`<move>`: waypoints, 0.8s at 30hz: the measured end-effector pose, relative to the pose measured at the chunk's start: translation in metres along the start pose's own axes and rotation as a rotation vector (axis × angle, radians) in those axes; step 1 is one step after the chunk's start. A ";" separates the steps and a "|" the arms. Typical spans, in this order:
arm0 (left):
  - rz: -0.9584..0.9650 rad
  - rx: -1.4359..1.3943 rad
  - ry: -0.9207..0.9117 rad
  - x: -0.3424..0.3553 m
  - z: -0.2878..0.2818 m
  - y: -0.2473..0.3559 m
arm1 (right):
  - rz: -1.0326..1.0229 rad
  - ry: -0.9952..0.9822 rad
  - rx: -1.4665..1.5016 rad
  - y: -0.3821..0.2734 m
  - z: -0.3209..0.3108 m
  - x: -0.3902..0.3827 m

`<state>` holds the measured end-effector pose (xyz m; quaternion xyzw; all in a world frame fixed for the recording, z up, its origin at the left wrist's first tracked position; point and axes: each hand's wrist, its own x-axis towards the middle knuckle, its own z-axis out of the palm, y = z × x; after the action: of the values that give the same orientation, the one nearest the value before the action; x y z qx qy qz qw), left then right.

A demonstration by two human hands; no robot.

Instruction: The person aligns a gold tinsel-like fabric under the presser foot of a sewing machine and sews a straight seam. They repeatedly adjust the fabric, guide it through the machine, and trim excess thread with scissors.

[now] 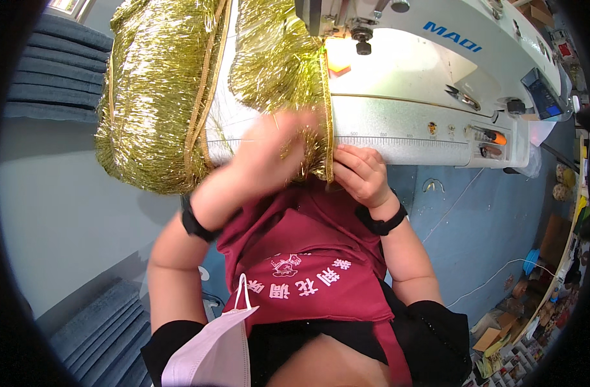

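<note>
Step in hand, as I judge it: aligning the gold-green tinsel fringe (269, 71) for stitching along its gold band (329, 122). The fringe lies on the bed (398, 129) of the white sewing machine (521, 48), its strands to the left of the band. The band runs from the stitching area down across the bed to the near edge, close to my apron (301, 235). A bulkier bundle of the same tinsel (150, 97) sits to the left.

Next move calls for: the band straight and flat, strands clear of the stitching line, and light, even tension from both hands (loose tinsel can easily catch in the seam).

Hand pose. Left hand (275, 149): placed over the fringe, fingers directed right toward the band, forearm slanting up from the lower left; the wrist carries a black band (198, 222). Right hand (363, 174): just below the front scale, fingers bent and directed left, fingertips at the band's right edge; the forearm rises from the lower right.

Grip state: the left hand is blurred and the right thumb is not distinct, so I cannot tell whether the left grasps strands or smooths them, nor whether the right pinches the band or merely steadies it.
</note>
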<state>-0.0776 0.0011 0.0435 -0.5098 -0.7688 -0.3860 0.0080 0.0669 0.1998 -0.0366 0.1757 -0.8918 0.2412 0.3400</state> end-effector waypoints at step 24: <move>-0.134 0.408 -0.337 0.142 -0.045 -0.111 | 0.011 0.005 -0.052 -0.001 0.002 0.002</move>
<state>-0.2502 0.0644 0.0676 -0.5025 -0.8533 -0.1327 -0.0429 0.0648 0.1976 -0.0362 0.1611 -0.8980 0.2202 0.3451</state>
